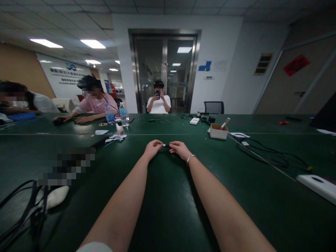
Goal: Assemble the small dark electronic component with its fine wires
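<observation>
Both my arms reach forward over the green table [168, 196]. Between my hands is a small dark object with a shiny silvery part [165, 145]; its kind is too small to make out. My left hand [153, 149] pinches it at the silvery end. My right hand [180, 149], with a silver bracelet [190, 159] at the wrist, grips the dark end with thumb and fingers. My fingers hide part of the object, which is held just above or at the tabletop; I cannot tell which.
Right of my hands stands a small open box [218, 133], with black cables [275, 154] beyond it. Two water bottles [124, 115] and papers [115, 137] lie to the left, near more cables [34, 206]. Across the table a person [159, 103] holds up a phone; others sit left.
</observation>
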A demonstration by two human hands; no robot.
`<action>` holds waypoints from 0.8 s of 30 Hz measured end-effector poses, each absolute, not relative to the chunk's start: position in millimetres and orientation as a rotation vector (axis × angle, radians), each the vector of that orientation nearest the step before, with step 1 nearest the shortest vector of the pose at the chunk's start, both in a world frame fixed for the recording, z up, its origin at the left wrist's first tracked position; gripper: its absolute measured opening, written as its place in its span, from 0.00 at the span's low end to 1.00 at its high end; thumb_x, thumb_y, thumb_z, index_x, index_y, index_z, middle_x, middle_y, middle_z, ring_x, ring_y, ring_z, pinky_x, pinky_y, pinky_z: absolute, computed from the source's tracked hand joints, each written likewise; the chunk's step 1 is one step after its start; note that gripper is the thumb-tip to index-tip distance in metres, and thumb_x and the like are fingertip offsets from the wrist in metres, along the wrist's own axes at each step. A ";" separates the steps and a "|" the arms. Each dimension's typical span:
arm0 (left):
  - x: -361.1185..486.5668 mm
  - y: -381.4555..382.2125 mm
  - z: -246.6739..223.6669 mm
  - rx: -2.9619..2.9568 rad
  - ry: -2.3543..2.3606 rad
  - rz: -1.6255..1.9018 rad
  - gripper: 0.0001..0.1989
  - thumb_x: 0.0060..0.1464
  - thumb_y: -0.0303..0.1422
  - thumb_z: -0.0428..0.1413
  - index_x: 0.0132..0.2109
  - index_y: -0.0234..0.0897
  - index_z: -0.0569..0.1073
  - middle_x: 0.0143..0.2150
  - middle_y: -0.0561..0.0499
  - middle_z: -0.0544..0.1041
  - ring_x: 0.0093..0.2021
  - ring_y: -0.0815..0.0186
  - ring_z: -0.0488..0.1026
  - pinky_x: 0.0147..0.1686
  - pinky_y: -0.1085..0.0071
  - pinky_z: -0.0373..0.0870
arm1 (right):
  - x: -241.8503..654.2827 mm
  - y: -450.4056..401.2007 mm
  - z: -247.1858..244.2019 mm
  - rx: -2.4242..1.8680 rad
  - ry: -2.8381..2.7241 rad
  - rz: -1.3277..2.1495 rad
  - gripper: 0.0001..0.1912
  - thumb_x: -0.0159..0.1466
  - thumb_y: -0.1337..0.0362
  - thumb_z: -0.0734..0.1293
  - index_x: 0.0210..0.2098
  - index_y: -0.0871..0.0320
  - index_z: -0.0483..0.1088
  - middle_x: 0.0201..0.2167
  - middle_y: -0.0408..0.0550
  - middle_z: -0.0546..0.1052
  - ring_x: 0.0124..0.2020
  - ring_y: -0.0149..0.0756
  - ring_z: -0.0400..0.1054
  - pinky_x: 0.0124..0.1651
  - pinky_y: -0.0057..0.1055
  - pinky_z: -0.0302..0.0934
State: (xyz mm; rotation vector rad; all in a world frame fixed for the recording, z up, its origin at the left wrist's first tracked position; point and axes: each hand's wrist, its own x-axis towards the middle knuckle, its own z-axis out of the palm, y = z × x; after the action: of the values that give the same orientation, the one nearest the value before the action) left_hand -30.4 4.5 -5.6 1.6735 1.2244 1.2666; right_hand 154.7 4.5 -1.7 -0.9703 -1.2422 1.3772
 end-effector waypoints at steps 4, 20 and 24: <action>-32.1 7.3 -7.4 1.729 1.266 1.276 0.08 0.48 0.32 0.55 0.37 0.37 0.75 0.35 0.48 0.76 0.34 0.66 0.71 0.35 0.70 0.67 | 154.8 3.8 -1.0 -0.972 -1.251 1.373 0.05 0.60 0.75 0.66 0.37 0.67 0.69 0.21 0.46 0.75 0.20 0.26 0.71 0.25 0.19 0.69; -27.8 3.2 -4.8 1.640 1.165 1.299 0.11 0.49 0.36 0.56 0.35 0.32 0.75 0.28 0.48 0.76 0.28 0.68 0.71 0.33 0.71 0.67 | 153.6 2.3 0.2 -0.965 -1.226 1.378 0.05 0.58 0.76 0.67 0.35 0.67 0.69 0.21 0.45 0.75 0.19 0.26 0.71 0.24 0.19 0.69; -28.0 0.9 -1.9 1.655 1.199 1.262 0.10 0.49 0.33 0.56 0.37 0.32 0.76 0.29 0.48 0.77 0.29 0.68 0.71 0.34 0.71 0.67 | 153.8 1.8 1.4 -0.971 -1.214 1.384 0.05 0.59 0.77 0.66 0.35 0.67 0.69 0.21 0.46 0.75 0.19 0.26 0.70 0.24 0.20 0.69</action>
State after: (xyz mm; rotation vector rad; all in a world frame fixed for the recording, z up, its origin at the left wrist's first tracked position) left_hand -28.0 0.9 -1.9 1.6547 1.1990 1.2621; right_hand 153.8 1.8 1.4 -0.9713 -1.2139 1.3841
